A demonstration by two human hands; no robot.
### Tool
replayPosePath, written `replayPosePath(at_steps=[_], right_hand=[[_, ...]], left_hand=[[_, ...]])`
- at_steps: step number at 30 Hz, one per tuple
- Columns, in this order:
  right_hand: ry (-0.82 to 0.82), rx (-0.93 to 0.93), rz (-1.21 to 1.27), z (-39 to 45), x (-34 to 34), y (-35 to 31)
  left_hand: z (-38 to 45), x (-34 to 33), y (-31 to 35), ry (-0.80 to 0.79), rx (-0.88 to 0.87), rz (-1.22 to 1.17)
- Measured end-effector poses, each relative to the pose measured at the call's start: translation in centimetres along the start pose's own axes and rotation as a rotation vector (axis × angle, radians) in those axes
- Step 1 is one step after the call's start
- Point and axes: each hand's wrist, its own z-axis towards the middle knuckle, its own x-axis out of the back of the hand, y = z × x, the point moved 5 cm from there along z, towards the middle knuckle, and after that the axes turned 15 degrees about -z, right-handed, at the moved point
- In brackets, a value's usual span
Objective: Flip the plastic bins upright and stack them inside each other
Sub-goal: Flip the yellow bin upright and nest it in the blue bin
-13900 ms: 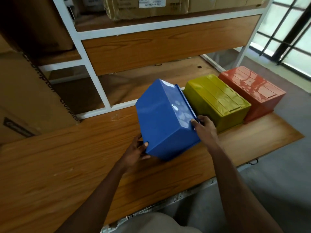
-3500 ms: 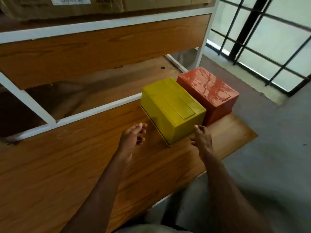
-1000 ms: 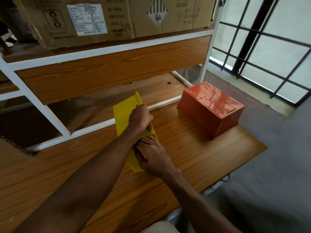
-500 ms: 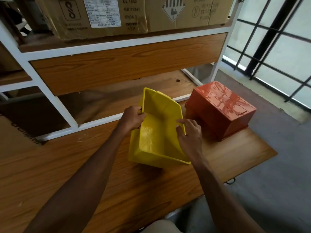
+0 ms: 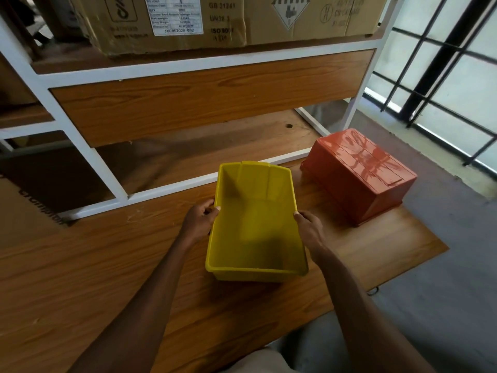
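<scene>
The yellow bin [image 5: 255, 224] is upright with its opening facing up, in the middle of the wooden table [image 5: 107, 265]. My left hand [image 5: 200, 220] grips its left rim, thumb over the edge. My right hand [image 5: 309, 230] holds the right rim the same way. To the right, the orange bin [image 5: 357, 176] lies upside down on the table, apart from the yellow one. The blue bin is out of view.
A white metal shelf frame [image 5: 80, 146] with wooden boards stands behind the table. Cardboard boxes [image 5: 228, 20] sit on its upper shelf and another at the left [image 5: 24, 211]. The table's right edge drops to a grey floor [image 5: 443, 292]; a barred window [image 5: 443, 63] is at right.
The yellow bin has turned from tilted on its side to fully upright, and has come lower and nearer to me. Both hands have stayed on its rims. The orange bin has not moved.
</scene>
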Motion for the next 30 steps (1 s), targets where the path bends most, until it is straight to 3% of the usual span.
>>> replayPosePath(at_steps=[16, 24, 30], right_hand=[[0.083, 0.025, 0.115, -1.0, 0.1, -1.4], [-0.081, 0.102, 0.144, -1.6, 0.1, -3.4], [-0.297, 0.196, 0.092, -2.4, -2.0, -5.4]], left_hand=[[-2.8, 1.2, -1.2, 0.126, 0.105, -0.266], [-7.1, 2.3, -1.1, 0.338, 0.045, -0.329], [-13.1, 3.6, -3.2, 0.514, 0.091, -0.495]])
